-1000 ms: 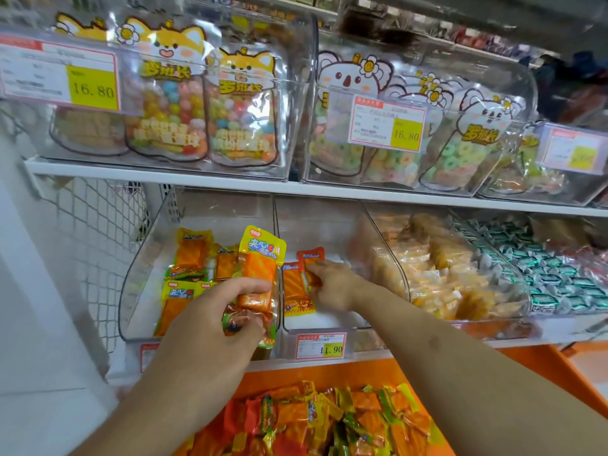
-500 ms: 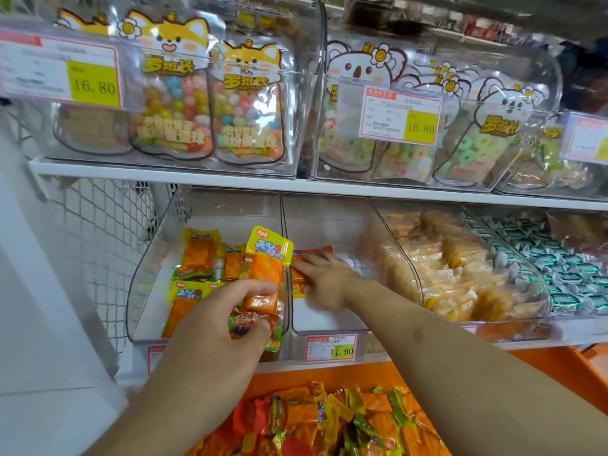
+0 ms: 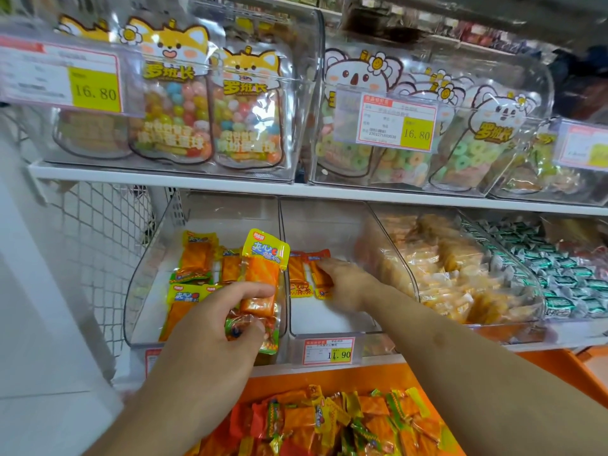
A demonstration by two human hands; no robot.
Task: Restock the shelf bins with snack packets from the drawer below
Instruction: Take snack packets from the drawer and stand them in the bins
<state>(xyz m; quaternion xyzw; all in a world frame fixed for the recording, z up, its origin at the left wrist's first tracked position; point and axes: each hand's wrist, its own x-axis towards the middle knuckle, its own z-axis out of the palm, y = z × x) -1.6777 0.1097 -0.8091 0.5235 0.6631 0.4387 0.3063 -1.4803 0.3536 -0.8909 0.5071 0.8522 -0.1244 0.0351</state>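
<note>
Drawer (image 3: pixel 332 381): lying nearest, orange, heaped with snack packets (image 3: pixel 329 422).
Left hand (image 3: pixel 214 327): gripping a yellow-topped packet (image 3: pixel 260 274) upright – in front of the left bin (image 3: pixel 210 274).
Right hand (image 3: pixel 345 284): reaching into the middle bin (image 3: pixel 329 327), fingers lying on the red-topped packets (image 3: pixel 309 274) – blurred, so the grip is unclear.
Upper shelf (image 3: pixel 197 184): carrying candy bags (image 3: pixel 210 103).

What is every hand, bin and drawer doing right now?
left hand: grips yellow-topped packet, upright before the bins.
right hand: inside middle bin, touching red-topped packets.
left bin: few packets.
middle bin: nearly bare.
right bin: heaped.
drawer: open, full.
</note>
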